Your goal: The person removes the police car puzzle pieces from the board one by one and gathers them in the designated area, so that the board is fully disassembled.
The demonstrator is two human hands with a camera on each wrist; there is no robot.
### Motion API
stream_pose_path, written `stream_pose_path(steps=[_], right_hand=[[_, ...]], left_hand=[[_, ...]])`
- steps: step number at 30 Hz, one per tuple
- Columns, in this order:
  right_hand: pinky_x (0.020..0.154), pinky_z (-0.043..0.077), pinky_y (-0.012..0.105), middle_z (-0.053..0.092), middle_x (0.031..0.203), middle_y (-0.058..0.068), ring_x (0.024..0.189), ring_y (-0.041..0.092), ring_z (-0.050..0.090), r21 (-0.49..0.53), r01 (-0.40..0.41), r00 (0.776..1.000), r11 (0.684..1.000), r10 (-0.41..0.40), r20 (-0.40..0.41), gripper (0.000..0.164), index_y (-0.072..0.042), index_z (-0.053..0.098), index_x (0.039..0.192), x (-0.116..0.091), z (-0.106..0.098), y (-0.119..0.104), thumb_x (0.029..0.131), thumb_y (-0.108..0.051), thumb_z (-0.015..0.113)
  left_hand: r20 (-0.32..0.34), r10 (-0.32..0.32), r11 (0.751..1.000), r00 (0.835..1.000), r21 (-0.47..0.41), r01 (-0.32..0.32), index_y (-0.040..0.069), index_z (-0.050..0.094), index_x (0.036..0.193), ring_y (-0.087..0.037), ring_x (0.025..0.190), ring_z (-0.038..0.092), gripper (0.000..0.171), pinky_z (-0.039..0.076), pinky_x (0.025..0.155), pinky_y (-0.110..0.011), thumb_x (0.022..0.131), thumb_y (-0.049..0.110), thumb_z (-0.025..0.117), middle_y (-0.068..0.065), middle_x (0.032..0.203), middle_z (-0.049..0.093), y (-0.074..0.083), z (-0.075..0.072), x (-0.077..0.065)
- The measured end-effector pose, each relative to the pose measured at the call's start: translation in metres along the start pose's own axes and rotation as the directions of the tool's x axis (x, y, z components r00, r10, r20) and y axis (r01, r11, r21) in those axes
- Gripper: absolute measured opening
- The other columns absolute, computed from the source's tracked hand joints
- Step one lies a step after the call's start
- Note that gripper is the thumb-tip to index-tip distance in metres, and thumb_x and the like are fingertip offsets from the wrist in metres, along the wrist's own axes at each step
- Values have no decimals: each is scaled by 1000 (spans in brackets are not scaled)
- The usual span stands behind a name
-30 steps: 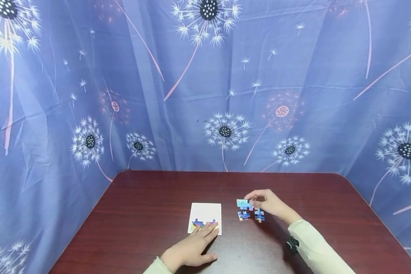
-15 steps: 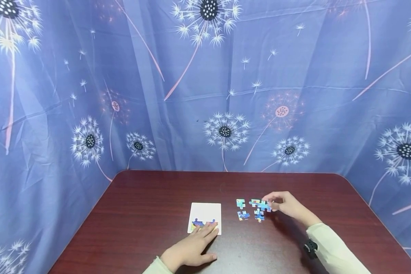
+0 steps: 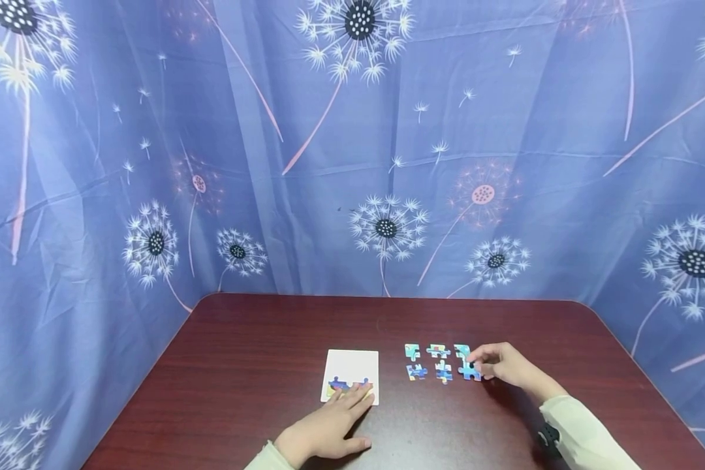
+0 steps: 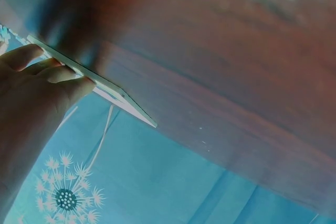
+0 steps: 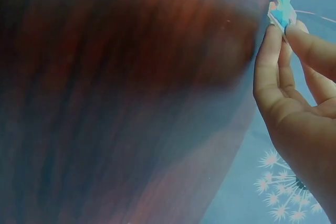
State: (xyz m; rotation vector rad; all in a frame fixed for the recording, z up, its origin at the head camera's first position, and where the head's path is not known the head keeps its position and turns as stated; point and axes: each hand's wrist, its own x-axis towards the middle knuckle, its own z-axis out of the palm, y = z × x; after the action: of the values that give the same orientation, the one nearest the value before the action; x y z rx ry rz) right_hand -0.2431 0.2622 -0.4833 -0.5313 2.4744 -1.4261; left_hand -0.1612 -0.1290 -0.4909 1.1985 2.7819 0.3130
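My left hand lies with its fingers stretched over the lower part of a white puzzle board. Joined blue and yellow puzzle pieces show at the fingertips, partly covered by them. In the left wrist view the fingers rest along the edge of the board. Over on the right, my right hand pinches a blue puzzle piece between thumb and fingers. The right wrist view shows the same grip, with the piece at the fingertips.
Left of the right hand, several loose puzzle pieces lie in two rows, among them a teal piece and a blue one. Another teal piece is just behind the held one. A blue dandelion-print curtain surrounds the dark red table.
My right hand has moved right and then slightly nearer, and the bunched pieces now stand apart in two rows. The left hand has stayed on the board.
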Motion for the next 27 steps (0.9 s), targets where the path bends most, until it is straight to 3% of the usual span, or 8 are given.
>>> stream_pose_path(steps=[9, 27], right_hand=[[49, 45, 27, 63, 81, 10, 58, 12, 50, -121, 25, 999, 992, -31, -43, 14, 5, 69, 99, 4, 5, 8, 87, 4, 62], [53, 48, 26, 65, 86, 8, 64, 14, 52, -192, -3, 996, 981, -13, -85, 13, 1, 70, 95, 3, 11, 2, 83, 6, 66]], left_hand=[[-15, 18, 1000, 1000, 24, -17, 2, 41, 145, -31, 139, 33, 68, 34, 107, -53, 94, 46, 55, -15, 154, 32, 1, 1, 0], [0, 9, 996, 1000, 87, -9, 1, 40, 145, -31, 140, 31, 71, 32, 111, -43, 94, 49, 53, -16, 154, 30, 3, 1, 1]])
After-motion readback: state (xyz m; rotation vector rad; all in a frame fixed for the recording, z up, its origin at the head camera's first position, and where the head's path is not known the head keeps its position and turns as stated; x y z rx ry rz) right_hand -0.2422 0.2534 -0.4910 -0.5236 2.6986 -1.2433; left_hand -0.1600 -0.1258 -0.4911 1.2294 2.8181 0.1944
